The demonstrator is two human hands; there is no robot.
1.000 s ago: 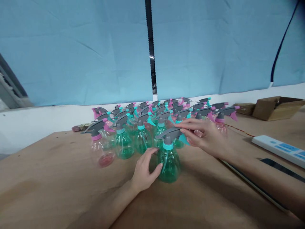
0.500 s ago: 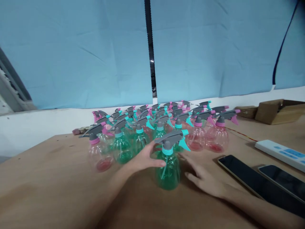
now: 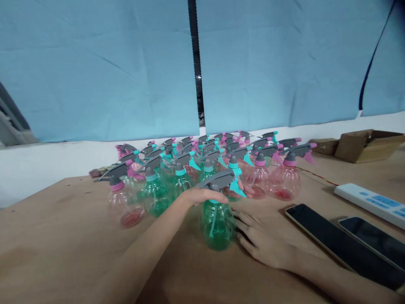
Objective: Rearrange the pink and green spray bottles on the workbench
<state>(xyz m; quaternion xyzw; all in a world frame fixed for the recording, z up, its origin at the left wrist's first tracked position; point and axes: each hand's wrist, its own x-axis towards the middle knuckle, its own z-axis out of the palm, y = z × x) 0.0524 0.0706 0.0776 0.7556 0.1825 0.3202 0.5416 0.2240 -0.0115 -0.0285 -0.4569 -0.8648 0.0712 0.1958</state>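
Note:
A green spray bottle (image 3: 218, 228) with a grey and turquoise spray head stands upright on the table, nearest to me. My left hand (image 3: 204, 196) is wrapped round its neck, thumb in front just under the spray head and fingertips showing on the far right side. My right hand (image 3: 261, 240) lies low at the bottle's right side, fingers apart, fingertips at or near its lower wall. Behind stand several more spray bottles, among them a green one (image 3: 157, 196), a pink one at the left (image 3: 125, 209) and a pink one at the right (image 3: 284, 181).
On the wooden table (image 3: 47, 236) at the right lie a large dark phone (image 3: 329, 236), a smaller phone (image 3: 373, 236) and a white power strip (image 3: 370, 200). An open cardboard box (image 3: 357, 147) sits farther back. Light blue sheeting (image 3: 126, 71) hangs behind.
My left hand has moved up from the bottle's side and closed round its neck. My right hand has come down and nearer to the bottle's base. The view has shifted slightly.

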